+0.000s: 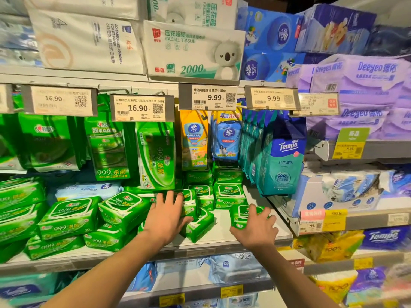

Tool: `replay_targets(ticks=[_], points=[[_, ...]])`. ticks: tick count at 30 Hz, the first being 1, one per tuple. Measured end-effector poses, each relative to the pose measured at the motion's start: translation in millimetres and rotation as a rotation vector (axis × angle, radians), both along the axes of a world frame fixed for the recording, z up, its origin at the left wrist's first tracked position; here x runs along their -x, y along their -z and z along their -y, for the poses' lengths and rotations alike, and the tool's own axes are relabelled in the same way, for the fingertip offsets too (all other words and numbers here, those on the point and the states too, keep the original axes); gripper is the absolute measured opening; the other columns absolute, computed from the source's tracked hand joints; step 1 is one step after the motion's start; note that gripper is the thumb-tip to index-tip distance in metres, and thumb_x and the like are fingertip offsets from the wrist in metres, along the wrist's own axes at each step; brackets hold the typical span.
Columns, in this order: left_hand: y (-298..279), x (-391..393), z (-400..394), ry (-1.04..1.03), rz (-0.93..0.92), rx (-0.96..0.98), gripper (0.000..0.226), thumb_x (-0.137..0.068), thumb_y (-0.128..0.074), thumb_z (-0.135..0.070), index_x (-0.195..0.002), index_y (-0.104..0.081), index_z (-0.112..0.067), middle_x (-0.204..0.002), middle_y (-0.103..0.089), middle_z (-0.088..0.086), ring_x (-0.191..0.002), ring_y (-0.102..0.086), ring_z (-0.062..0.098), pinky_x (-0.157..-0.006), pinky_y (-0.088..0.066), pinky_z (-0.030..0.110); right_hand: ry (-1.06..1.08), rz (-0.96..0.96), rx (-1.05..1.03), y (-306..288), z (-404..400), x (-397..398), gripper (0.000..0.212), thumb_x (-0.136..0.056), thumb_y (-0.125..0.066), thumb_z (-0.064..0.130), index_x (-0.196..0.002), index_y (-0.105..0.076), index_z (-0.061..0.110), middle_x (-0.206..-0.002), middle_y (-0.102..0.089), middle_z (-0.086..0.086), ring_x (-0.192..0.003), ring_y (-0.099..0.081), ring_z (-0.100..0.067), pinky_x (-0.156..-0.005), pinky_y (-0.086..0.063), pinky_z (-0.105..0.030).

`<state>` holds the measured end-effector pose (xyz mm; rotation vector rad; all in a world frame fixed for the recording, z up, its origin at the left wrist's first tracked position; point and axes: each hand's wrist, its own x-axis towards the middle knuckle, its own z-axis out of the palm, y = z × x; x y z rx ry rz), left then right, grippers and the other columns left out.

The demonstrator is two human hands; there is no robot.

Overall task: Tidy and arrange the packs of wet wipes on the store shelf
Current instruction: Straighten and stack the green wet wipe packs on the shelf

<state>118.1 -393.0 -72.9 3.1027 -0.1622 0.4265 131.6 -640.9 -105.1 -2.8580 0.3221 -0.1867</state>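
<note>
Head view, close, facing down at shelf (222,227)

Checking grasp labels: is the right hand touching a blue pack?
No, the right hand rests on a small green wipes pack lying on the shelf.

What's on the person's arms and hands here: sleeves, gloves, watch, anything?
Nothing visible. Both forearms are bare as far as the frame's bottom edge, with no sleeve cuff in view. The left hand and right hand are ungloved, with no rings, watch, wristband or markings to be seen. Any sleeves would start above where the picture cuts off.
</note>
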Motion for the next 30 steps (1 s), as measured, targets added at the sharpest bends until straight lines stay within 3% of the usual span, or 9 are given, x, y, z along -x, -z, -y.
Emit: replay_targets(ticks=[6,10,18,23,30], points=[[0,2,5,0.022,0.008,-0.017,0.079,-0.09,-0.045,-0.065,-0.147,-0.03,-0.013,-0.137,-0.04,0.011,-0.123,-0.039,0.034,-0.097,-0.046,0.044,-0.091,0.329,-0.143,-8,-13,-4,0.082,-0.065,-0.069,0.061,-0.131,-0.042,0.022,-0.127,-0.038,-0.014,-0.115,-0.037,-0.033,-0.096,-0.04,-0.045],[-2,2,9,0.017,0.0,-0.033,0.079,-0.091,-0.044,-0.065,-0.148,-0.028,-0.013,-0.137,-0.04,0.011,-0.123,-0.039,0.034,-0.097,-0.046,0.044,-0.133,0.47,-0.233,-22,-34,-19,0.08,-0.068,-0.074,0.055,-0.134,-0.043,0.021,-0.144,-0.031,-0.017,-0.125,-0.034,-0.037,-0.104,-0.035,-0.048],[-4,3,11,0.003,-0.034,-0.051,0.08,-0.093,-0.041,-0.064,-0.151,-0.018,-0.013,-0.143,-0.033,0.012,-0.133,-0.03,0.036,-0.106,-0.04,0.044,-0.126,0.306,-0.166,-26,-56,-59,0.075,-0.078,-0.068,0.054,-0.139,-0.041,0.021,-0.155,-0.021,-0.01,-0.138,-0.02,-0.038,-0.108,-0.032,-0.053],[-4,3,10,-0.002,-0.041,-0.038,0.079,-0.094,-0.042,-0.061,-0.152,-0.014,-0.014,-0.145,-0.03,0.012,-0.135,-0.027,0.036,-0.108,-0.037,0.044,-0.216,0.245,-0.019,-10,-60,-74,0.064,-0.095,-0.045,0.053,-0.15,-0.028,0.024,-0.161,-0.016,0.003,-0.147,0.006,-0.035,-0.113,-0.01,-0.065],[-1,0,9,-0.001,-0.039,-0.01,0.078,-0.094,-0.044,-0.059,-0.152,-0.017,-0.015,-0.144,-0.031,0.012,-0.134,-0.029,0.036,-0.107,-0.038,0.046,-0.243,0.169,0.101,-11,-54,-89,0.066,-0.099,-0.028,0.055,-0.155,-0.008,0.026,-0.164,0.002,0.004,-0.148,0.018,-0.026,-0.113,0.008,-0.061]])
